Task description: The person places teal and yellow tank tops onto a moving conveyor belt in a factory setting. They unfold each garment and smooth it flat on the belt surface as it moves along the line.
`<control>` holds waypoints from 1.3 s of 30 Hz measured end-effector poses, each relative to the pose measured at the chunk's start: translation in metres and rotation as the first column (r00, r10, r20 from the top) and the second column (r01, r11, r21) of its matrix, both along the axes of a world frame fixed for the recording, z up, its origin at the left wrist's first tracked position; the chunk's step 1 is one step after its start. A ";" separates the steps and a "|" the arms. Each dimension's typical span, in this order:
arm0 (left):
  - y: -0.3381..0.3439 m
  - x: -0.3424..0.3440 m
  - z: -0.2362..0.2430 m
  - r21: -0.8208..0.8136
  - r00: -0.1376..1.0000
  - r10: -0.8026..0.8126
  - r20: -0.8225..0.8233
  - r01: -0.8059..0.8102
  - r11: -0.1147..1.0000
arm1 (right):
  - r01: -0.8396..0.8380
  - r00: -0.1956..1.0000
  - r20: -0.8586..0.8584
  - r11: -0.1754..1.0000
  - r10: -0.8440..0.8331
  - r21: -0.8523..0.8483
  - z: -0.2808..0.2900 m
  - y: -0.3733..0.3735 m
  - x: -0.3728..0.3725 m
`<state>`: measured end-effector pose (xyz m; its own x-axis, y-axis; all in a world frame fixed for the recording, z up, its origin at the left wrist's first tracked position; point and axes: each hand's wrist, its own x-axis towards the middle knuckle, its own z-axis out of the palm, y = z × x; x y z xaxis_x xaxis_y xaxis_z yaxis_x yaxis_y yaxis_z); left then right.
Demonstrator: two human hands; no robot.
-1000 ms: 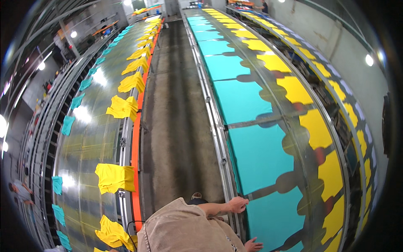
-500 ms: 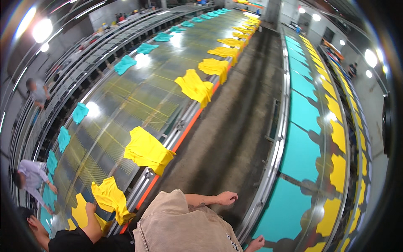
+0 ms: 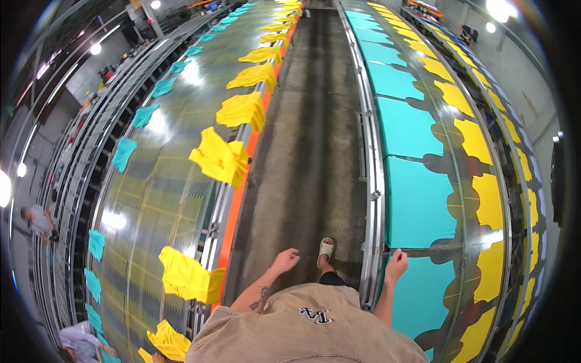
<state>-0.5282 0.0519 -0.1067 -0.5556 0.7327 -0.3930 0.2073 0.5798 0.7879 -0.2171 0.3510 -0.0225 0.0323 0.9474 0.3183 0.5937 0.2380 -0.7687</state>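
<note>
My left hand (image 3: 287, 259) hangs over the concrete aisle (image 3: 302, 151), fingers curled, nothing visible in it. My right hand (image 3: 397, 261), fingers curled and no held object visible, is over the edge of the right table by teal fabric panels (image 3: 417, 290). Whether it touches them, I cannot tell. Dark rounded shapes separate these panels from yellow ones (image 3: 487, 202). My sandalled foot (image 3: 325, 251) shows between my hands. On the left table (image 3: 145, 230), rumpled yellow pieces (image 3: 187, 272) line the aisle side and smaller teal pieces (image 3: 95, 243) the far side.
Metal rails (image 3: 372, 181) and an orange strip (image 3: 233, 212) border the aisle. Further long tables with rails (image 3: 66, 181) flank both sides. Co-workers stand at far left (image 3: 39, 221) and lower left (image 3: 78, 342); another person (image 3: 467, 36) is at the back right.
My view swung left and has returned along the aisle, lower down. My left hand has left the right table's rail for the aisle; my right hand is farther forward.
</note>
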 end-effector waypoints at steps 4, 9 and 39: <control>-0.040 -0.070 -0.033 -0.421 0.995 0.064 -0.076 -0.090 0.902 | 0.102 0.993 0.064 0.993 -0.098 -0.067 0.017 0.094 -0.064; -0.076 -0.104 -0.044 -0.431 0.822 0.567 0.058 -0.492 0.757 | -0.111 0.986 -0.137 0.986 0.094 -0.126 0.038 0.190 -0.168; 0.761 -0.908 -0.044 0.015 0.990 0.132 -0.041 -0.131 0.991 | -0.236 0.941 -0.314 0.911 0.127 -0.338 0.004 0.673 -0.806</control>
